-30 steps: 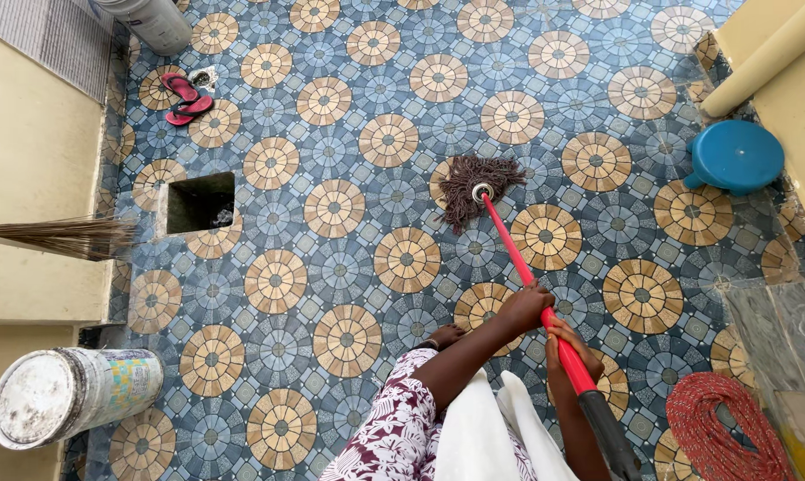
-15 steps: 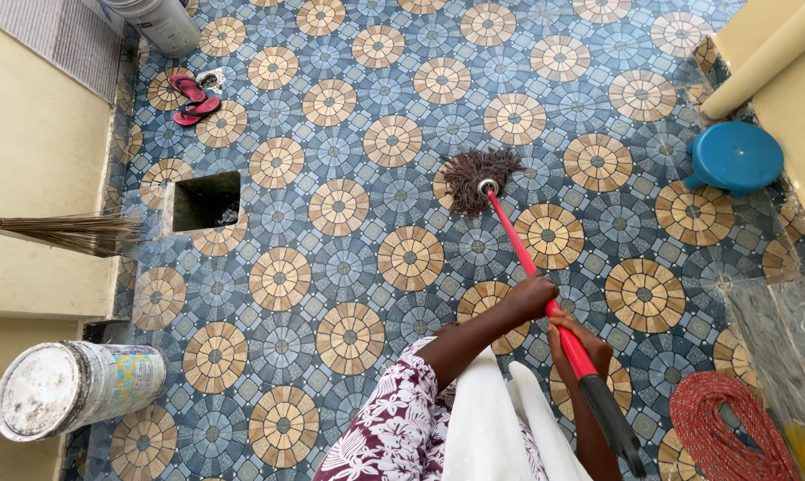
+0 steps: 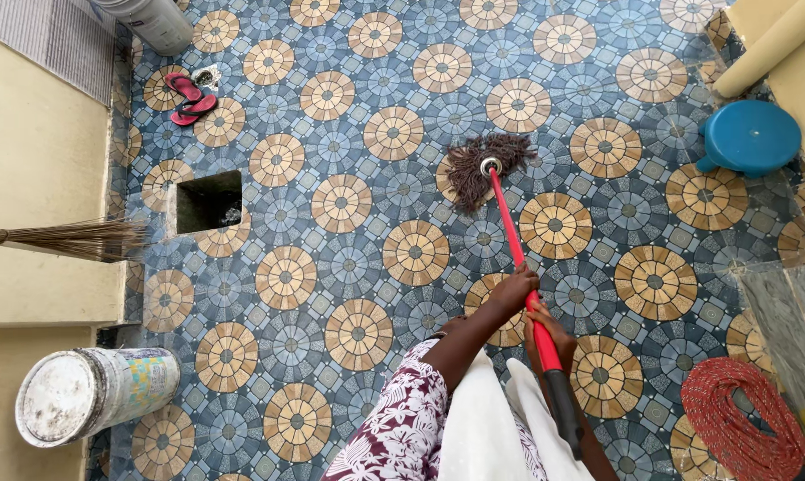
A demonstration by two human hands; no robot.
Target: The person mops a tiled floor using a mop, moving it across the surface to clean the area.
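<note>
One mop, two sandals, one stool, one bucket

Left hand ahead of right hand, both fists closed.

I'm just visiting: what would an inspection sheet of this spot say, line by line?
Surface: patterned tile floor, square opening.
Job's things: red-handled mop, string head on the tiles.
Clutter: pink sandals, white bucket on its side, blue stool.
Hands: left hand and right hand both grip the handle.
Cables: coiled red rope.
Surroundings: straw broom, cream walls.
</note>
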